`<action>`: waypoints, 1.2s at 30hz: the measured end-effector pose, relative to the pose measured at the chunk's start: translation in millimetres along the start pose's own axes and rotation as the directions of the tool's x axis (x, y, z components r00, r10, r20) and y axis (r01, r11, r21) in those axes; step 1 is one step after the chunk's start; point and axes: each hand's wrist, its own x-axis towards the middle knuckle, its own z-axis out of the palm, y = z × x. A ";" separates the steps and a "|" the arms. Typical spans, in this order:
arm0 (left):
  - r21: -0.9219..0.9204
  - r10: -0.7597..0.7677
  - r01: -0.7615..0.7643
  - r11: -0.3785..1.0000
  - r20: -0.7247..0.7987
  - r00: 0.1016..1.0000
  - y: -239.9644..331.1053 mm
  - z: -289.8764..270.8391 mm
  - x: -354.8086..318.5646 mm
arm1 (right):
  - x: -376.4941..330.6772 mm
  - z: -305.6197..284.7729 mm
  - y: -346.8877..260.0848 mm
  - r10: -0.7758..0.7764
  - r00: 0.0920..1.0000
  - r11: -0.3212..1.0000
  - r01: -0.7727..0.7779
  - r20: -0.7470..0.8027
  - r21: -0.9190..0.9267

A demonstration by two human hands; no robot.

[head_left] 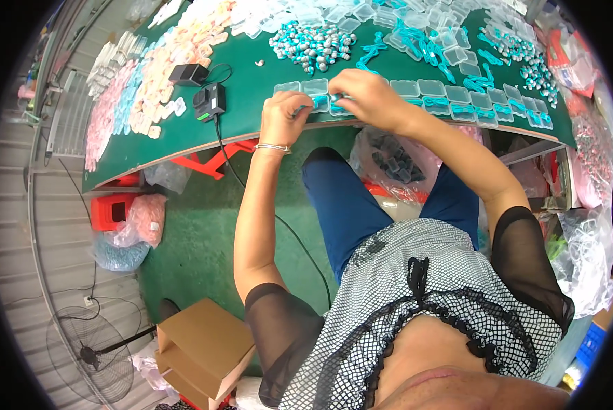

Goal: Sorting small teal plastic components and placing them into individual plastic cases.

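Note:
My left hand [284, 119], with a bracelet at the wrist, is over the table's front edge. Its thumb and fingers are closed together beside an open clear box [313, 87] with a teal cord [319, 101] in it; whatever they pinch is too small to make out. Just to the right, my right hand [369, 99] is closed, pinching a small teal-and-grey piece [336, 98] between thumb and fingertips. Rightward from it runs a row of open clear boxes [432, 89], several with teal cords in their near halves. A heap of grey-and-teal pieces [312, 44] lies beyond my hands.
More teal cords [419, 42] and clear boxes lie at the back. Peach pieces [176, 61] and pink pieces [108, 102] cover the table's left side, near a black device [209, 101] whose cable hangs off the edge. Below are a cardboard box [207, 338] and a fan [88, 355].

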 end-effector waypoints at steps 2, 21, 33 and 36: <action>0.041 0.013 -0.014 0.999 0.020 1.000 -1.1 -0.1 -2.5 | 4.8 23.7 3.2 -0.071 0.997 0.996 0.070 -0.018 -0.050; 0.196 -0.128 0.121 0.973 0.023 0.992 -1.9 1.8 -6.5 | 4.3 44.0 6.4 0.160 0.986 0.946 -0.143 0.036 -0.292; 0.238 -0.197 0.166 0.957 0.110 0.974 -2.2 -1.2 15.8 | 3.4 39.1 6.8 0.177 0.984 0.909 -0.152 0.030 -0.388; 0.129 -0.252 0.241 0.962 0.083 0.964 -11.5 4.3 35.2 | -2.8 28.6 7.4 0.161 0.984 0.942 -0.177 -0.077 -0.284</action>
